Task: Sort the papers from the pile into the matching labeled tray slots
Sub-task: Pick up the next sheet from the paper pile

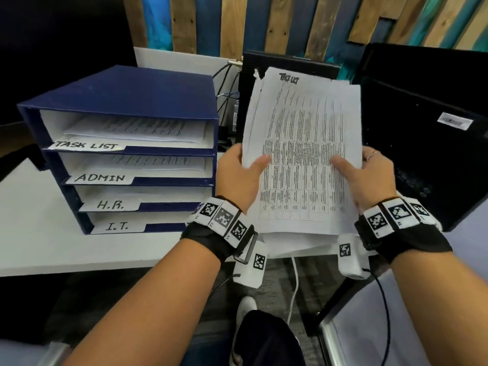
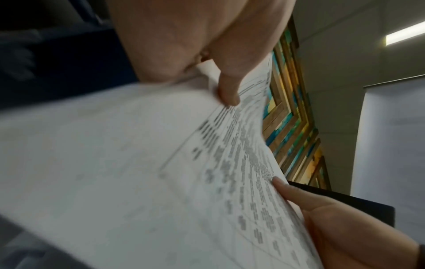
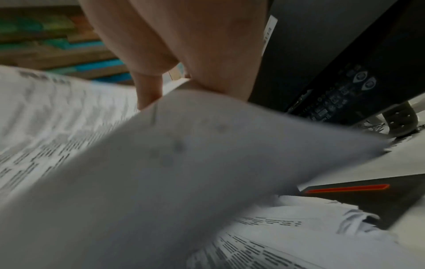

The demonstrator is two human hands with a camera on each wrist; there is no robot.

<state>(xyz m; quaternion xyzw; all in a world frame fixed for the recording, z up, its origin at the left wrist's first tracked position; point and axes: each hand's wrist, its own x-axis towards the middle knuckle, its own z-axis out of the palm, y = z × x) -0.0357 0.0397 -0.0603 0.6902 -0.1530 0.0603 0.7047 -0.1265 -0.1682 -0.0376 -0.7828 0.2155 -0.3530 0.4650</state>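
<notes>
While pinched: papers (image 1: 301, 154), both thumbs.

Sheaf of papers (image 1: 303, 154) in both hands' grip, beside the labeled tray (image 1: 126, 101).

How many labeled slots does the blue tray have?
4, stacked top to bottom on the blue tray: TASK LIST slot, ADMIN slot, H.R. slot, I.T. slot. None seem hidden.

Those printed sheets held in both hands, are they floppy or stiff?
Probably floppy: the sheets bow between the left hand and right hand. Likely light, pinched by thumbs alone. Edges look fanned, so they may slide apart.
</notes>
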